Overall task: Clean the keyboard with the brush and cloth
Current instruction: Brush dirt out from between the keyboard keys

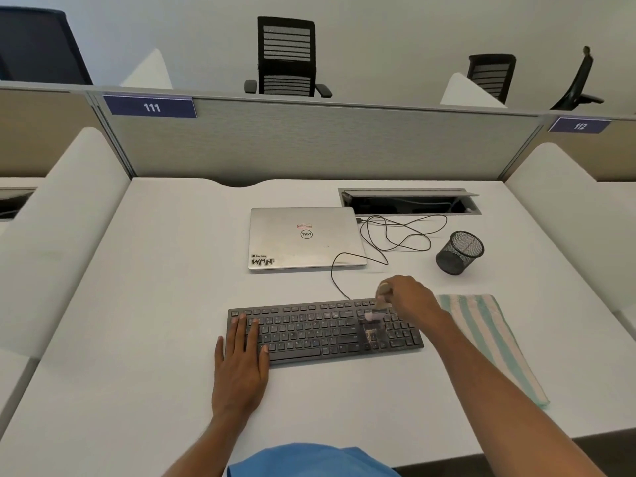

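Brush in right grip, bristles on keyboard

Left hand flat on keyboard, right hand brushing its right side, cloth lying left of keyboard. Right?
No. The head view shows the cloth right of the keyboard, not left. The left hand does rest flat on it; right hand holds the brush over its right side.
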A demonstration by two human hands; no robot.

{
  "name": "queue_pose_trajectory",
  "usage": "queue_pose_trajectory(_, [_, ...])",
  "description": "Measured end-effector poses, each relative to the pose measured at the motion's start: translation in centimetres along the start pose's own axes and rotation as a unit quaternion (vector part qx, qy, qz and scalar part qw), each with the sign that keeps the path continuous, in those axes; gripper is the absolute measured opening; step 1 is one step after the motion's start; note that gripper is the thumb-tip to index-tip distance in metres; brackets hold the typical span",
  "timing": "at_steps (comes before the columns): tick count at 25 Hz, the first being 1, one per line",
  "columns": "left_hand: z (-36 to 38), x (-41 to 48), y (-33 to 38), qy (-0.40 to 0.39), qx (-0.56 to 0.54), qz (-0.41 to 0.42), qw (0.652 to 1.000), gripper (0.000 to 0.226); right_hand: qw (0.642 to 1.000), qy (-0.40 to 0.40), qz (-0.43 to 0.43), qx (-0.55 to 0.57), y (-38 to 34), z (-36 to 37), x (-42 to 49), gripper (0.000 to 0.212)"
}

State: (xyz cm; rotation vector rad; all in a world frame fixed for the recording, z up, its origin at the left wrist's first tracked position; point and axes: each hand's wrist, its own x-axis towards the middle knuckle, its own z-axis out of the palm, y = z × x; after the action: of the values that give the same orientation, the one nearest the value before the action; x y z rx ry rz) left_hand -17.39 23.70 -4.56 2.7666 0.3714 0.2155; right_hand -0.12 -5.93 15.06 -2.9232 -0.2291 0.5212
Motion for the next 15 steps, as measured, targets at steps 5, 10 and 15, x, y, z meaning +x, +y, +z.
queue_pose_trajectory(5, [0.1,0.1,0.0,0.0,0.003,0.006,1.0,0.063,0.998,0.008,-0.067,-0.012,-2.0,0.7,-0.4,0.02])
queue_pose_trajectory(10, [0.0,0.2,0.0,0.003,0.003,0.004,1.0,0.064,0.995,-0.01,-0.097,0.013,-2.6,2.0,-0.5,0.015])
queue_pose_trajectory(15, [0.0,0.1,0.0,0.001,0.007,0.003,1.0,0.064,1.0,-0.001,-0.027,0.017,0.0,1.1,-1.1,0.016])
